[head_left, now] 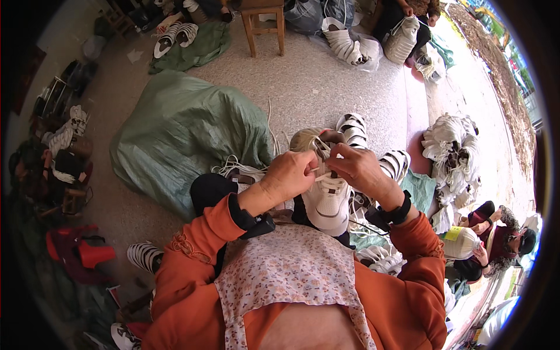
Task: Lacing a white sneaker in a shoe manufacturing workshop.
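A white sneaker rests over my knees, its toe toward me and its opening facing away. White shoelace crosses its upper, with a brown patch on the tongue. At the shoe's left side my left hand is closed in a pinch on the lace. My right hand pinches the lace from the other side, close to the left fingertips. The fingers partly hide the lace ends and the eyelets. Loose white laces lie beside my left knee, by another shoe.
A large green sack spreads over the floor to the left. Striped shoes stand just beyond the sneaker. Piles of white shoes lie at right. A wooden stool stands far off. Other people sit at right and far right, holding shoes.
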Demonstrator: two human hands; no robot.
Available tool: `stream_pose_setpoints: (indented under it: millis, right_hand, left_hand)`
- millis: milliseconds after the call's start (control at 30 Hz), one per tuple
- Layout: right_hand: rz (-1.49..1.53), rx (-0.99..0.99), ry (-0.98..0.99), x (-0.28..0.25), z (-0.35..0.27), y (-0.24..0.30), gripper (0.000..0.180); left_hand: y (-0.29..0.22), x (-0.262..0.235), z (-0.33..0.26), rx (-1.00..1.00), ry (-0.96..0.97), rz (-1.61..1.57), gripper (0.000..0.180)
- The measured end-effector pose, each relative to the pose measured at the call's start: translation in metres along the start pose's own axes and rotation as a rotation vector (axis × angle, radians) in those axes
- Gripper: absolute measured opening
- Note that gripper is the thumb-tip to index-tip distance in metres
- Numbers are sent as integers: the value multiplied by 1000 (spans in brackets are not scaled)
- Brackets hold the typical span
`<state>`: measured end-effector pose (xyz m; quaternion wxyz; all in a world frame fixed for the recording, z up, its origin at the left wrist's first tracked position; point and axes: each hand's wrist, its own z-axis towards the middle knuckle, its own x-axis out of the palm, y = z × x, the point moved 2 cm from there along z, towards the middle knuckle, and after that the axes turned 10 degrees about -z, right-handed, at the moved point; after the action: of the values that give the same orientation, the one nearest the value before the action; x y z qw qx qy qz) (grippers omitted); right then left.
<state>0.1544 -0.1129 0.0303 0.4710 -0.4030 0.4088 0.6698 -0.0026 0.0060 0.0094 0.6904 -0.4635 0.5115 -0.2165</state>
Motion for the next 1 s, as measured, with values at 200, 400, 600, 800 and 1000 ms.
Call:
stream_pose_setpoints:
  millis: [200, 400, 600, 800, 1000]
  right_hand:
    - [-25, -61, 8, 3, 2, -2, 15]
    - [-30, -87, 28, 7, 3, -4, 12]
    - [-34, -68, 20, 12, 1, -5, 14]
    - [-110, -76, 101, 9, 0, -3, 16]
    - [-72, -5, 222, -3, -2, -2, 18]
  left_hand:
    - [6, 3, 1, 128, -41, 49, 10]
    - [8, -8, 10, 33, 123, -21, 13]
    - [10, -13, 19, -356, 277, -293, 15]
    - [19, -7, 23, -459, 277, -507, 13]
    - [24, -10, 21, -379, 367, -611, 16]
